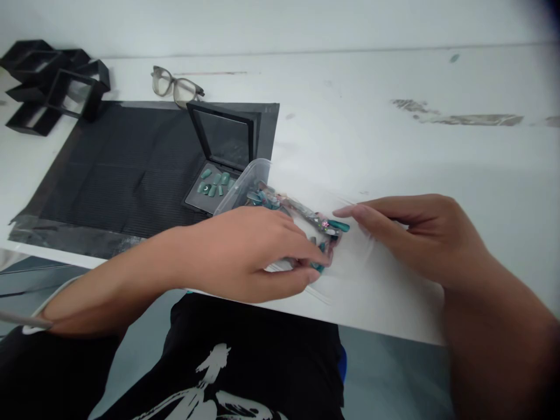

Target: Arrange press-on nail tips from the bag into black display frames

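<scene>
Over a clear plastic container [258,169] reaches my left hand [258,251], its thumb and index finger closed at a teal false nail [321,267]. In the container lies a mix of false nails [301,213], some teal, some glittery or jewelled. Beyond the container's right part, my right hand [406,233] has thumb and index finger pinched together; what is between them, if anything, cannot be made out. Just left of those fingertips is a longer dark green nail [339,226]. To the left, an open black display case [196,201] holds several green nails [213,184] on a grey insert.
A black ribbed mat [114,163] lies under the case. Eyeglasses [177,87] rest at the back. Several black open frames [74,93] are piled at the far left. The white table [459,157] has peeled marks, and its front edge runs below my hands.
</scene>
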A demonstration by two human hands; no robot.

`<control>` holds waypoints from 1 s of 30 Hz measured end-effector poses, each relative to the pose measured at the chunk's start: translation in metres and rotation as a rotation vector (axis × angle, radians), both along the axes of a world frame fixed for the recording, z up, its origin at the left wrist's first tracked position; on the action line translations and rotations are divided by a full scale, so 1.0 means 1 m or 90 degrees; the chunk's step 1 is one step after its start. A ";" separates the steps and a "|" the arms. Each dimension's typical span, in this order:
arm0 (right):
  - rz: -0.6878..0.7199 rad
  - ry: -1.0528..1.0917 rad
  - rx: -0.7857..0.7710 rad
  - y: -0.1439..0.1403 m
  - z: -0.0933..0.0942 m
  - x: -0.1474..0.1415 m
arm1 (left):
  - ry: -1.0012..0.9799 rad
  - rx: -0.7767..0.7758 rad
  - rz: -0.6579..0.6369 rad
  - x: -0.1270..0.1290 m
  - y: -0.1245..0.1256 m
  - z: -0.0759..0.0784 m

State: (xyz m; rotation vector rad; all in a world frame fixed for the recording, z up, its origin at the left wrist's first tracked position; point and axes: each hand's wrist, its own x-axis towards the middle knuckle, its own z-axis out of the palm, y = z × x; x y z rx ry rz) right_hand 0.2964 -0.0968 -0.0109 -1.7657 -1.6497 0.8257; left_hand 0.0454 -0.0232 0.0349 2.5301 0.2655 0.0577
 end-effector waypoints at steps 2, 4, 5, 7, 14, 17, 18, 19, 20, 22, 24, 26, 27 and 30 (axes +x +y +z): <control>-0.007 0.002 -0.006 0.000 0.001 0.000 | 0.034 -0.087 -0.005 -0.004 0.004 0.006; -0.018 0.003 -0.005 -0.001 0.002 0.000 | 0.053 -0.145 -0.015 -0.008 0.008 0.010; -0.024 0.005 0.000 -0.001 0.002 0.000 | 0.054 -0.165 -0.018 -0.009 0.010 0.010; -0.033 0.007 0.012 0.000 0.002 -0.001 | 0.052 -0.201 -0.020 -0.009 0.012 0.010; -0.030 -0.011 0.029 0.001 0.001 0.001 | -0.004 -0.243 0.033 -0.006 0.010 0.005; -0.027 -0.004 0.034 0.001 0.001 0.000 | -0.041 -0.185 0.036 -0.006 0.008 0.005; -0.025 -0.005 0.032 0.001 0.001 0.000 | -0.066 -0.129 0.030 -0.007 0.009 0.005; -0.024 -0.006 0.031 0.001 0.001 0.000 | -0.100 -0.044 0.024 -0.008 0.011 0.005; -0.024 -0.007 0.033 0.001 0.001 0.000 | -0.130 0.061 0.021 -0.010 0.014 0.006; -0.023 -0.010 0.039 0.000 0.000 0.001 | -0.174 0.276 0.025 -0.017 0.022 0.006; -0.017 -0.013 0.051 -0.001 0.000 0.004 | -0.184 0.380 0.040 -0.024 0.032 0.007; -0.023 -0.027 0.063 -0.004 -0.001 0.009 | -0.213 0.382 0.027 -0.029 0.039 0.006; -0.036 -0.036 0.070 -0.005 -0.002 0.011 | -0.221 0.369 0.019 -0.030 0.040 0.005; -0.101 -0.048 0.093 -0.008 -0.002 0.017 | -0.172 0.319 0.009 -0.026 0.037 0.003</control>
